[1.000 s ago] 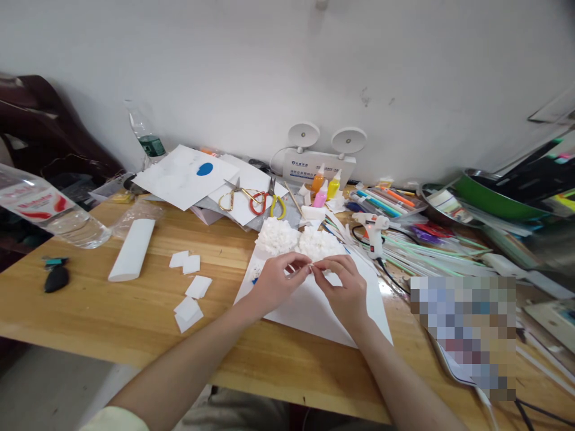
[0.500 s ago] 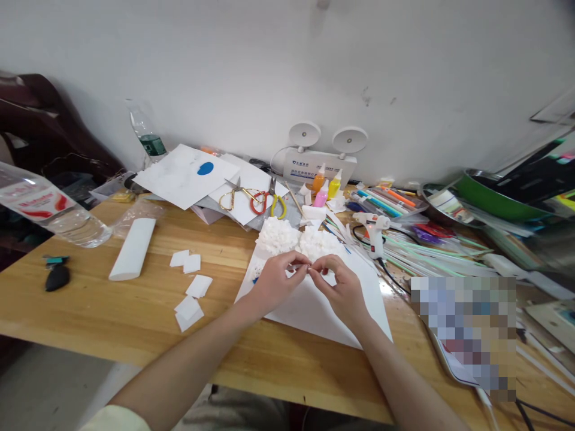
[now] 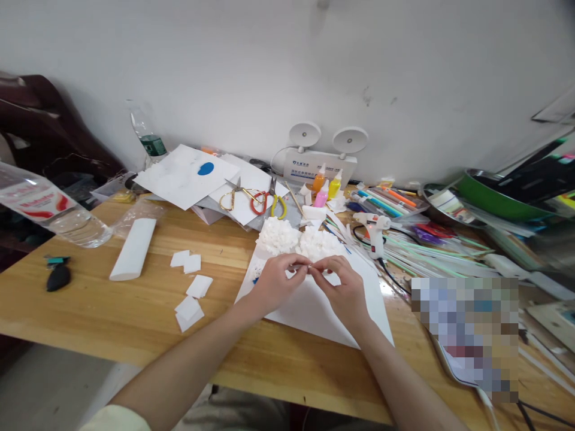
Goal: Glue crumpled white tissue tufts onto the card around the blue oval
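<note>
Above the large white paper sheet (image 3: 314, 311) near the front edge of the light-brown wooden table (image 3: 148, 341), the left hand (image 3: 275, 282) and right hand (image 3: 345, 286) meet, thumbs and fingers pinching 1 tiny whitish piece (image 3: 309, 268), too small to identify. 2 bumpy white heaps (image 3: 278, 236) sit along the sheet's back edge. Small square white papers (image 3: 199, 287) lie beyond its left edge, and the white plastic glue gun (image 3: 376, 232) is near its back right corner.

One small whitish piece (image 3: 309, 269), pinched between the left hand (image 3: 274, 281) and the right hand (image 3: 345, 288), at 5 o'clock from the view's centre. Mostly covered by fingers; exact shape and tilt indiscernible.
</note>
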### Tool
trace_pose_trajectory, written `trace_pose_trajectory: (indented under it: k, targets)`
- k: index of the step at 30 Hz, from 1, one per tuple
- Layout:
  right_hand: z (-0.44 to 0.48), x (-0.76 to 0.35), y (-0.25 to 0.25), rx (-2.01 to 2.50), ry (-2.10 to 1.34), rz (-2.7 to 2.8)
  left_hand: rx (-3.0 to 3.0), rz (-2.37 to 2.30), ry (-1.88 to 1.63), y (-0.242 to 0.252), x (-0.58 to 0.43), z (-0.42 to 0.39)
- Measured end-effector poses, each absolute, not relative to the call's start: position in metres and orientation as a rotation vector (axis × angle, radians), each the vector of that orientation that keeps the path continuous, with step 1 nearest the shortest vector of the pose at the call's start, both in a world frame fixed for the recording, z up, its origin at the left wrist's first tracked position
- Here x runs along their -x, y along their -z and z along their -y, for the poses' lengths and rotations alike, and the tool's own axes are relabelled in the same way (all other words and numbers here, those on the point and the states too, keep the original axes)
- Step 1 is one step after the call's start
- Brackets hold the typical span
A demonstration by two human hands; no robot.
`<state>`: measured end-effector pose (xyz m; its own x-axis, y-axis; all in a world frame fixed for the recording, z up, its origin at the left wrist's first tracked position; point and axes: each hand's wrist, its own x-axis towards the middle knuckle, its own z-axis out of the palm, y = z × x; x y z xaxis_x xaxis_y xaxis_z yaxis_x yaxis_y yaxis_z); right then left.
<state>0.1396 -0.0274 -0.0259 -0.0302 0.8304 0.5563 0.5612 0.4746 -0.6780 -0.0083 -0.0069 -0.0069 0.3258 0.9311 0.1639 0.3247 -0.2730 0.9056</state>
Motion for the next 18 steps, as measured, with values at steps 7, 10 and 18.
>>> trace_pose_trajectory:
  k: [7, 10, 18]
  targets:
    - [0.0273, -0.138, 0.0243, 1.229, -0.313, 1.647, -1.769, -1.097, -0.963, 0.0084, 0.0082, 0.0072]
    - [0.0276, -0.1367, 0.0246, 1.25, -0.31, 1.627, -1.752, -1.086, -0.962, 0.0076, 0.0084, 0.0072]
    - [0.0284, -0.1343, 0.0323, 1.212, -0.111, 1.591, -1.7, -1.071, -0.932, 0.0057, 0.0074, 0.0079]
